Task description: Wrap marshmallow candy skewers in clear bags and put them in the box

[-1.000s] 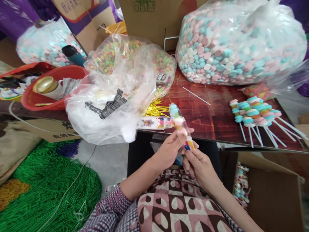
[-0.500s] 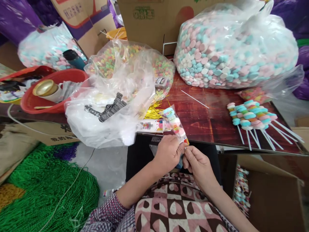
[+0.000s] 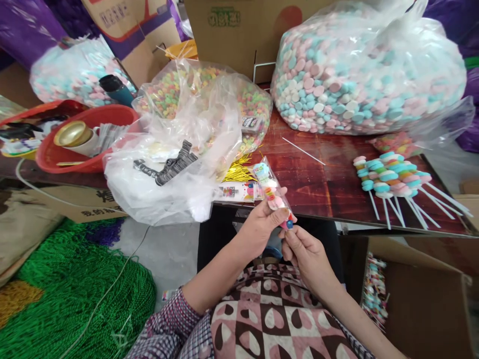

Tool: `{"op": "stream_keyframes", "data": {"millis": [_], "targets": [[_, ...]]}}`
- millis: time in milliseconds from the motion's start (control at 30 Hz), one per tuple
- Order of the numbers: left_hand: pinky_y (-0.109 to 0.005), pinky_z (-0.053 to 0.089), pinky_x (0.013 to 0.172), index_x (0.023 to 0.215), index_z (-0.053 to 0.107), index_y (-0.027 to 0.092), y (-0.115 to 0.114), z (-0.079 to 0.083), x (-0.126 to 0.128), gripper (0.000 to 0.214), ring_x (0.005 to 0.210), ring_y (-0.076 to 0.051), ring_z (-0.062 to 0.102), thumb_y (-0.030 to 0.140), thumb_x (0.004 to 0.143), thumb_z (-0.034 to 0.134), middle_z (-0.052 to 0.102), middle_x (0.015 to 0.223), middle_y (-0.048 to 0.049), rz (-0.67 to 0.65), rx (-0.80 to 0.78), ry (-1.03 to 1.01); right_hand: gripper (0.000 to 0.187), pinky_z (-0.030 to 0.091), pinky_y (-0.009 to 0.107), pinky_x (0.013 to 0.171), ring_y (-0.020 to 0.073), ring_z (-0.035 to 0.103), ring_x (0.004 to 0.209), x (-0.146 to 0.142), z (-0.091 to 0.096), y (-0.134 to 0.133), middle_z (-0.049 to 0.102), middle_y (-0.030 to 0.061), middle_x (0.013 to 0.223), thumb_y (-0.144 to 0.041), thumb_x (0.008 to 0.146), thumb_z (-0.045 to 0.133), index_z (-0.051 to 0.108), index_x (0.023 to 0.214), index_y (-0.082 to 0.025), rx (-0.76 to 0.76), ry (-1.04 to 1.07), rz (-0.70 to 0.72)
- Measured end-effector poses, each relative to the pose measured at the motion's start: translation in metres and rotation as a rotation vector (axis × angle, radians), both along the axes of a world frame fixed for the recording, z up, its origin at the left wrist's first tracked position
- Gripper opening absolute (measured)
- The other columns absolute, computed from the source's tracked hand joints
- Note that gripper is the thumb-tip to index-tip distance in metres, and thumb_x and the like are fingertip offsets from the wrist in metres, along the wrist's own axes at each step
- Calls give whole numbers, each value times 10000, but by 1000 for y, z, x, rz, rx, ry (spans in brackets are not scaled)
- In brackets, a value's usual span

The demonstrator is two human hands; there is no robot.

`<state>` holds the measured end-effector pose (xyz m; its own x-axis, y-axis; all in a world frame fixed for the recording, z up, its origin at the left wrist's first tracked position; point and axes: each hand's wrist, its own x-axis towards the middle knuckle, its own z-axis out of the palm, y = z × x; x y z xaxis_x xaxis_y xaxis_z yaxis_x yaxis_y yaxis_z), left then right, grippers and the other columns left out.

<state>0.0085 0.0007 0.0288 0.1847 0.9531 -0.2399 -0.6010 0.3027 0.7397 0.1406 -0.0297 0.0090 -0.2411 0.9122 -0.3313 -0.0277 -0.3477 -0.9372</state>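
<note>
A marshmallow skewer (image 3: 272, 191) in a clear printed wrapper is held in front of me, tilted, at the table's near edge. My left hand (image 3: 262, 225) is closed around its middle, thumb on top. At its lower end the fingers of my right hand (image 3: 305, 251) pinch the wrapper's bottom, where the stick is hidden. Flat printed wrappers (image 3: 236, 191) lie on the table just left of the skewer. Behind them is a bunch of gold twist ties (image 3: 239, 170).
Unwrapped marshmallow skewers (image 3: 389, 174) are piled at the right, sticks overhanging the edge. A big bag of marshmallows (image 3: 359, 75) stands behind, a bag of ring candies (image 3: 168, 97) at centre-left, a red basin (image 3: 47, 157) further left. Below right, a carton (image 3: 422, 299) contains skewers.
My left hand has turned and opened its grip along the wrapper, with the thumb now lying over the skewer. My right hand stays at the lower end.
</note>
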Motion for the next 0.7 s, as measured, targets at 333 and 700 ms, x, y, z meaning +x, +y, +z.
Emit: {"op": "stream_keyframes", "data": {"millis": [333,700], "targets": [[-218,293,501,932,700,150,-9,-5,2,323,505,-66,387,440,791,716,452,546,46,-41,-64,-21,422,344,238,438,99,431,443,12,10,11,559,-13,533,-596,819,627,696,825,-180,-4,-85,266],[-285,348,501,538,453,207,-24,11,16,454,410,-70,254,545,722,694,298,436,77,-649,-53,-56,654,559,485,811,305,713,898,35,35,36,748,78,909,-525,597,848,672,1184,-298,-96,354,190]]}}
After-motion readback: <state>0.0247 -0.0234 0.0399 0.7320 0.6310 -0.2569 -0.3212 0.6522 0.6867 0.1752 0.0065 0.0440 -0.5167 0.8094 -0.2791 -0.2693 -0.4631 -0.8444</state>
